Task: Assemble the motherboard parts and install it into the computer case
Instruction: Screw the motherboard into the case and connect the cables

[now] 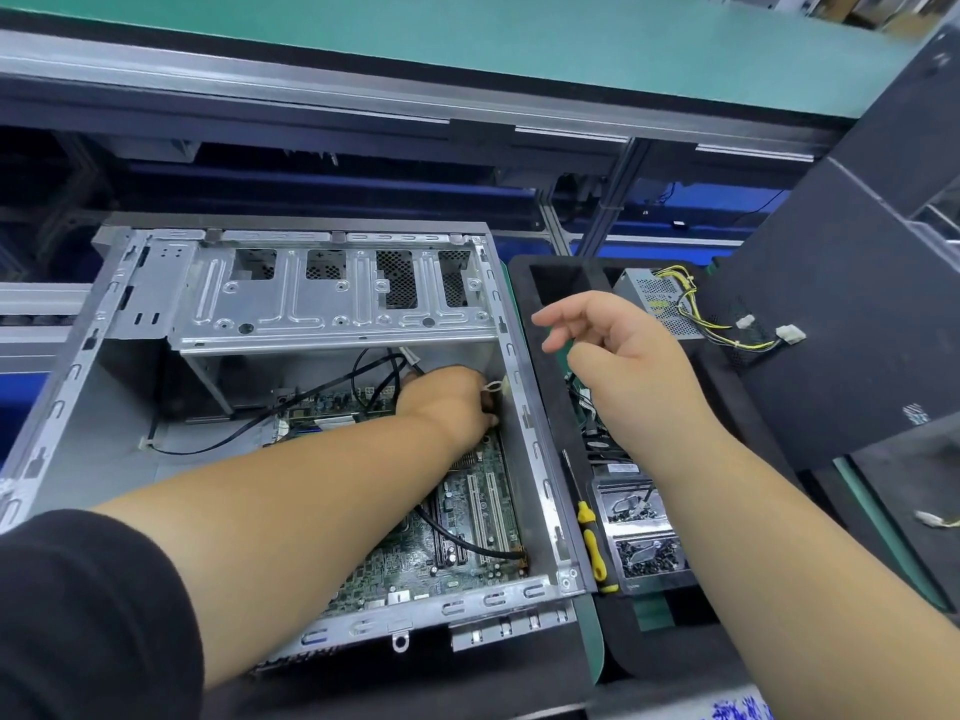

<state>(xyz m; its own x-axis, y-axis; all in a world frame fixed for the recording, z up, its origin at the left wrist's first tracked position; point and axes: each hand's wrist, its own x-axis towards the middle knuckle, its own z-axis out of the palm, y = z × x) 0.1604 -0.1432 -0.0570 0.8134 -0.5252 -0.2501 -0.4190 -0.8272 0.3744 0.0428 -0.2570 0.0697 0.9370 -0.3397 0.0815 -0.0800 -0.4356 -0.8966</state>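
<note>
Sleeve [78, 615], black, fills the lower left corner, and the bare left forearm runs from it up and to the right into the open case [57, 407]. The case lies on its side on the surface, its metal frame around the opening and a drive cage [332, 293] spanning its far half. The motherboard [467, 532] sits flat on the case floor, green, with white slots near the right wall. A black cable [234, 439] loops over the board's far edge from the left, and another [462, 543] curves across the slots to the board's near right corner. The left hand [447, 402] is deep inside, by the right wall, with its fingers curled around a small white connector [493, 388]; the fingertips are partly hidden, so how the grip lies is not clear. To the right of the case, the right hand [618, 350] hovers above a black foam tray [550, 387], fingers loosely spread and holding nothing. Just beside the case's right wall, a screwdriver [592, 543] with a yellow and black handle lies in the tray. Next to it, a clear box [641, 532] holds dark screws in two compartments. Farther back in the tray rests a grey power supply [660, 298] with yellow and black wires [717, 330] ending in white plugs.
</note>
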